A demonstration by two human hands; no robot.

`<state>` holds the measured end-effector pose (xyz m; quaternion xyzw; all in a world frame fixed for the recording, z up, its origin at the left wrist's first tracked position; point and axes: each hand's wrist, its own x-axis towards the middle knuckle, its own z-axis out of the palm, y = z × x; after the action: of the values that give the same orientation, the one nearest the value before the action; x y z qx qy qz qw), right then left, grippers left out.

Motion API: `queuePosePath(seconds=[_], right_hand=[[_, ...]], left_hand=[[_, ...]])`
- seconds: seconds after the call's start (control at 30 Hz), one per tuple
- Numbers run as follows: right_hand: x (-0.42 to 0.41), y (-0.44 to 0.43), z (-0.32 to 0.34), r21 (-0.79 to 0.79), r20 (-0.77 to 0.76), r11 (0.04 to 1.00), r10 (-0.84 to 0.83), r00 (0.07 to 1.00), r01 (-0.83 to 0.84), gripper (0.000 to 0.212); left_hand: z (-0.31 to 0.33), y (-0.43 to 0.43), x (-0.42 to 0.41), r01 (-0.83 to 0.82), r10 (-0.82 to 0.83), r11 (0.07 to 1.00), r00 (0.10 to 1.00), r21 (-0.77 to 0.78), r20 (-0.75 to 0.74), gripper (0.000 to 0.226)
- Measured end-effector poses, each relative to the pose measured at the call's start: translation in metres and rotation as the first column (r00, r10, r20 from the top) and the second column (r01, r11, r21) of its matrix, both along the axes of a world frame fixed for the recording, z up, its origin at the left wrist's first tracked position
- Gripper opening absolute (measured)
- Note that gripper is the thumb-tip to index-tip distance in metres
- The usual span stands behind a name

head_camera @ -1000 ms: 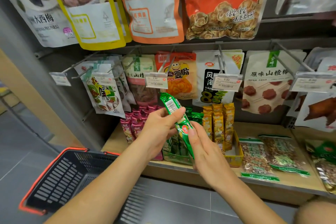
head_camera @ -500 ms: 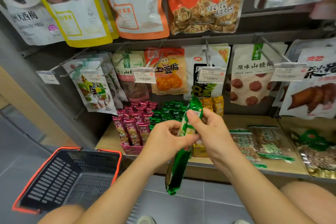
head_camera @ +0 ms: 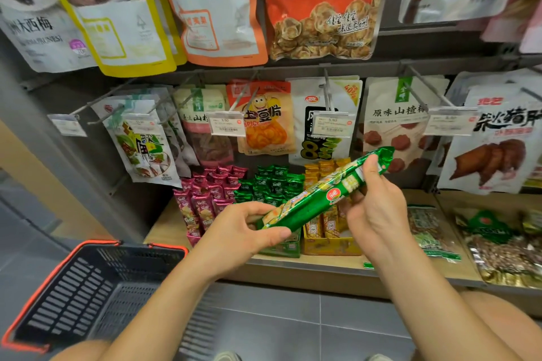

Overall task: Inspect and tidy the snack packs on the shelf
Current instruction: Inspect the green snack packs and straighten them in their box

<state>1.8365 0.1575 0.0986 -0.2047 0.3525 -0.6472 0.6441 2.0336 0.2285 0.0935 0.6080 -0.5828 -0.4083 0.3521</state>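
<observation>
We judge the job to be in its inspecting stage: one long green snack pack (head_camera: 319, 193) is off the shelf (head_camera: 167, 226) and in the air in front of it, slanting from low on the left to high on the right, its printed face towards us. The left hand (head_camera: 243, 231) grips the lower end, fingers curled over it and thumb underneath. The right hand (head_camera: 375, 208) pinches the upper end, thumb pressed on the front. Behind it the other green packs (head_camera: 269, 184) stand in their display box between the pink packs (head_camera: 211, 193) and the yellow packs (head_camera: 315, 168); these rows look fairly orderly already. Still to do, as far as we can tell, is returning this pack to its box and looking over the flat bags (head_camera: 434, 231) lying further right. The black basket (head_camera: 73, 287) sits on the floor at the left, and we cannot see anything in it

Half a second ago the pack hung almost upright, its foot dangling below the shelf edge, with the left hand at its middle; since then it has swung to this slant and the left hand has slid to the lower end
</observation>
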Motion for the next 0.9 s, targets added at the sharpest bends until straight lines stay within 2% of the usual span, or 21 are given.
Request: queuePosePath(seconds=[0.1, 0.2, 0.27, 0.37, 0.43, 0.53, 0.57, 0.67, 0.73, 0.9], right_hand=[[0.000, -0.001, -0.003, 0.030, 0.003, 1.000, 0.009, 1.000, -0.010, 0.023], [-0.002, 0.000, -0.006, 0.081, -0.068, 0.995, 0.070, 0.995, -0.064, 0.021], [0.001, 0.004, -0.011, 0.130, -0.116, 0.981, 0.157, 0.981, -0.142, 0.025], [0.010, 0.011, -0.019, 0.173, -0.078, 0.952, 0.268, 0.960, -0.252, 0.038], [0.015, 0.015, -0.020, 0.186, -0.043, 0.931, 0.328, 0.944, -0.315, 0.046], [0.024, 0.024, -0.023, 0.218, -0.036, 0.862, 0.476, 0.879, -0.458, 0.071], [0.026, 0.027, -0.024, 0.222, -0.030, 0.843, 0.508, 0.861, -0.490, 0.072], [0.030, 0.027, -0.028, 0.187, -0.024, 0.851, 0.503, 0.864, -0.491, 0.048], [0.029, 0.026, -0.028, 0.134, -0.063, 0.879, 0.468, 0.881, -0.457, 0.033], [0.034, 0.030, -0.028, 0.040, -0.148, 0.932, 0.363, 0.920, -0.361, 0.026]], left_hand=[[0.004, 0.001, 0.005, -0.039, 0.041, 0.996, 0.999, -0.078, 0.027, 0.043], [0.003, 0.003, 0.008, -0.067, 0.125, 0.967, 0.966, -0.248, 0.227, 0.042], [0.001, 0.005, 0.010, -0.008, 0.174, 0.915, 0.910, -0.404, 0.376, 0.049], [0.001, 0.007, 0.010, 0.062, 0.197, 0.868, 0.868, -0.492, 0.457, 0.055], [0.000, 0.008, 0.007, 0.046, 0.184, 0.884, 0.881, -0.465, 0.435, 0.058], [-0.005, 0.009, -0.002, 0.007, 0.173, 0.898, 0.913, -0.440, 0.369, 0.058], [-0.005, 0.010, -0.004, -0.008, 0.168, 0.901, 0.928, -0.434, 0.332, 0.056], [-0.003, 0.010, -0.007, -0.087, 0.136, 0.944, 0.982, -0.319, 0.135, 0.036], [-0.005, 0.008, -0.007, -0.157, 0.168, 0.956, 0.985, -0.248, 0.025, 0.029], [-0.011, 0.006, -0.013, -0.415, 0.390, 0.881, 0.909, -0.227, -0.146, 0.019]])
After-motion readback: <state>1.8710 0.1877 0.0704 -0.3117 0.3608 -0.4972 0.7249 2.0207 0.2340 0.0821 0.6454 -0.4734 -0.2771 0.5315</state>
